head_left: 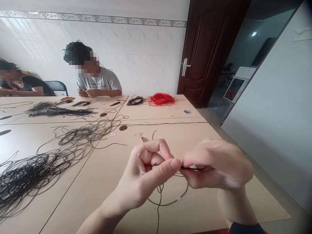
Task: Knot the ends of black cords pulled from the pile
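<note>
A thin black cord (192, 168) stretches between my two hands above the table. My left hand (151, 172) pinches it between thumb and curled fingers. My right hand (214, 164) is closed on the same cord, its thumb and fingertips almost touching the left thumb; part of the cord is hidden inside the hand. Under my hands a loop of black cord (168, 204) lies on the table, one strand running toward the near edge. A small pinkish object (142, 139) lies just beyond my left hand, partly covered by it.
Tangled black cords (29, 175) spread over the left of the table (80, 208). Farther back are a black cord bundle (136, 100), a red cord heap (161, 98) and scissors (65, 99). A co-worker (99, 81) sits opposite, another person (31, 84) at far left. A door (207, 48) stands behind.
</note>
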Motion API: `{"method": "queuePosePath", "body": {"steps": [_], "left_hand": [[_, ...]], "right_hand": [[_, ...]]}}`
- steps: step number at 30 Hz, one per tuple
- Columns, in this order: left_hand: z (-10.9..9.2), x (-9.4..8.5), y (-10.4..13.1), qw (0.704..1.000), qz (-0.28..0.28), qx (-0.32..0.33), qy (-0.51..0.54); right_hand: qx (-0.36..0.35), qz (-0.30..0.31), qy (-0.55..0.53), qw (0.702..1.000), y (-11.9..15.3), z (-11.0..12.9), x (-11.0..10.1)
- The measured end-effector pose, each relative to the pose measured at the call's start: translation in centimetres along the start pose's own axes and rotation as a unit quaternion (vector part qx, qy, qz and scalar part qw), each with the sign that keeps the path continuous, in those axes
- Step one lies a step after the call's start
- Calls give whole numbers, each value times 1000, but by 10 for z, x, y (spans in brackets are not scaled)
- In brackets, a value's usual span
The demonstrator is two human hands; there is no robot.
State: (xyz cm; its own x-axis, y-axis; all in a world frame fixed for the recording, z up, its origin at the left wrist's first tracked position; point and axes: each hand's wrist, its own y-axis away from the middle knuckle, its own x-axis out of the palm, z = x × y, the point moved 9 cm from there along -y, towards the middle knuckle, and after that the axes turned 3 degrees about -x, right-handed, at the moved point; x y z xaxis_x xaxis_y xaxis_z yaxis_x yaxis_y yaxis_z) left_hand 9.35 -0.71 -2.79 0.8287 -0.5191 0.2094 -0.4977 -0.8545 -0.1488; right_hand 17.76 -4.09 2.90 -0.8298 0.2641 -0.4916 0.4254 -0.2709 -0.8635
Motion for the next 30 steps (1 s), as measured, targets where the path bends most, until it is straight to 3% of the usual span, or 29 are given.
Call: {"method": "queuePosePath", "body": {"steps": [10, 15, 19, 23, 26, 30], "left_hand": [[5, 9, -2, 999, 41, -19, 16], [-11, 3, 4, 983, -7, 18, -181], [-21, -1, 6, 956, -32, 63, -286], [-17, 0, 3, 965, -12, 81, -250], [-13, -4, 1, 972, -26, 61, -226], [-8, -6, -1, 982, -34, 20, -187]], "right_hand": [[0, -38, -73, 997, -2, 0, -5], [18, 84, -66, 994, 2, -9, 2], [31, 98, -36, 994, 0, -13, -1], [93, 125, -77, 985, -1, -20, 7], [184, 164, -166, 955, 4, -29, 20], [242, 146, -241, 928, 7, -32, 26]]}}
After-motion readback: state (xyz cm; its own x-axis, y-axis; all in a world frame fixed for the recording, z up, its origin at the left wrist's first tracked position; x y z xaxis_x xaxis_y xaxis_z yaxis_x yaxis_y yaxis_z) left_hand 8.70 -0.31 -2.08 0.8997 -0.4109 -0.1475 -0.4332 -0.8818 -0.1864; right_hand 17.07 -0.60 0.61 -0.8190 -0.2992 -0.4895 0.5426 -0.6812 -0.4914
